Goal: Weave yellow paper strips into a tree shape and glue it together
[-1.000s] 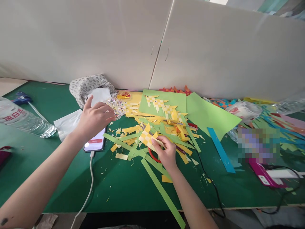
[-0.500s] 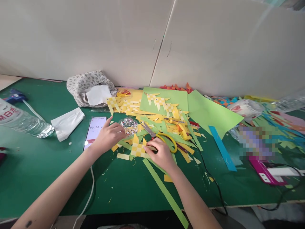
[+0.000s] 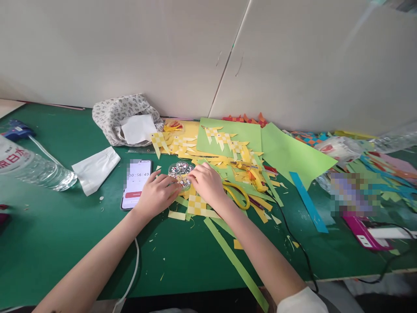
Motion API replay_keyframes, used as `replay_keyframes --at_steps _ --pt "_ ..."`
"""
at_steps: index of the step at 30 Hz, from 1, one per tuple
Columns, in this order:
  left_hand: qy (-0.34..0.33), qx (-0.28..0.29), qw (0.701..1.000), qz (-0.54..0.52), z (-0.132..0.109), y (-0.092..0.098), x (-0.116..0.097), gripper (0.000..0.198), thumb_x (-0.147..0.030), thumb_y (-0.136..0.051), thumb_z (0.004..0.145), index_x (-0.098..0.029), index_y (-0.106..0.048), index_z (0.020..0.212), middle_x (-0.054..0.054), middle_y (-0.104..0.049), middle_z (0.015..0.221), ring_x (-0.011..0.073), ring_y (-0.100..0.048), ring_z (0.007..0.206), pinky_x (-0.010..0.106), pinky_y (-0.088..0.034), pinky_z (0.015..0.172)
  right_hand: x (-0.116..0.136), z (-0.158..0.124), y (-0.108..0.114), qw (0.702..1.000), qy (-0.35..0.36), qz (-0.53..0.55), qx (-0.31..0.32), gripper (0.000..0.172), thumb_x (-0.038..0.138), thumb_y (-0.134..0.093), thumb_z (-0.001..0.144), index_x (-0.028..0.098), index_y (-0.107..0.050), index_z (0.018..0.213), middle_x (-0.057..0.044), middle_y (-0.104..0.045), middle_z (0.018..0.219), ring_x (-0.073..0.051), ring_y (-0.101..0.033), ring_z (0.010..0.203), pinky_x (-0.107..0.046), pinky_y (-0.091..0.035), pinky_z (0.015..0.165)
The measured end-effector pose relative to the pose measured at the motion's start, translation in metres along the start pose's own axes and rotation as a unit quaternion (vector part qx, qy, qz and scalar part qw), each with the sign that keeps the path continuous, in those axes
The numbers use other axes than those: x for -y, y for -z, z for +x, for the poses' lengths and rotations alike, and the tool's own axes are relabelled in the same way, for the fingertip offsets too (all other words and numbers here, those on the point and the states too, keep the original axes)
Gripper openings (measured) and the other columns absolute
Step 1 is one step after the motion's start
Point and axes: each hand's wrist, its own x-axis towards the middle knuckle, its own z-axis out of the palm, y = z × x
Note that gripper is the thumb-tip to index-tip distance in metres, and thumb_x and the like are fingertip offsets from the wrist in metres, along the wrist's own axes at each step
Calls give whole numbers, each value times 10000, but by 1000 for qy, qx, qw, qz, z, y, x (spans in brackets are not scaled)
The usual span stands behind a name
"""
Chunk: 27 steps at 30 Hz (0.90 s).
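Worktop (image 3: 182, 261): green surface is showing between the forearms and the front edge, dotted with small snips. Green sheet (image 3: 289, 150) is lying toward the back edge, right of middle. Cloth bag (image 3: 109, 115) is sitting near the back edge, left of middle; bottle (image 3: 37, 167) is occupying the left end. Long green strip (image 3: 234, 263) is overhanging the front edge, running alongside the right forearm and narrowing the room there.

Left hand (image 3: 162, 193) and right hand (image 3: 207, 182) are converging over mid-worktop, fingers bent, little gap between them. Grip: cannot tell whether either is grasping anything. Phone (image 3: 137, 169) is lying just beside the left hand, limiting leftward movement. Scissors (image 3: 241, 198) are resting right of the right wrist among scraps. Woven paper piece (image 3: 198, 204) is lying nearer the front edge than the fingertips, partly hidden by the right hand. Bead box (image 3: 180, 168) is sitting at the fingertips, its near rim partly covered.
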Motion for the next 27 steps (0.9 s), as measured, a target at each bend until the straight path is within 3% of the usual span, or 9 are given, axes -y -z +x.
replay_keyframes --at_steps 4,8,15,19,27 --pt "-4 5 1000 -4 -1 -2 1 136 -225 -539 855 -223 -671 824 -1 -706 871 170 -611 757 385 -424 848 10 16 0 994 -24 -70 75 130 152 -593 809 170 -686 721 -74 -650 739 -222 -527 816 -322 -399 639" --pt "-5 11 1000 -5 -2 -2 2 150 -220 -523 863 -222 -672 847 3 -702 858 169 -617 761 399 -417 866 14 18 3 990 -20 -98 97 149 58 -575 776 153 -672 716 -91 -666 799 -257 -533 897 -368 -404 716" --pt "-7 8 1000 -1 -2 1 0 169 -241 -509 873 -224 -673 834 12 -696 832 172 -614 755 415 -397 898 -5 6 9 984 -99 127 75 175 275 -515 871 214 -659 792 -27 -672 851 -190 -543 876 -308 -422 708" --pt "-2 23 1000 -9 -3 1 0 184 -243 -504 875 -228 -684 841 23 -691 840 181 -610 766 427 -392 909 -9 -2 11 981 -131 139 37 146 257 -527 860 202 -649 801 -29 -669 841 -192 -544 890 -311 -425 715" --pt "-2 23 1000 -7 -4 1 0 201 -248 -492 878 -227 -686 830 27 -700 867 179 -611 758 426 -395 904 4 14 11 996 -10 11 90 92 206 -631 795 215 -695 730 -38 -681 787 -201 -535 818 -328 -401 693"
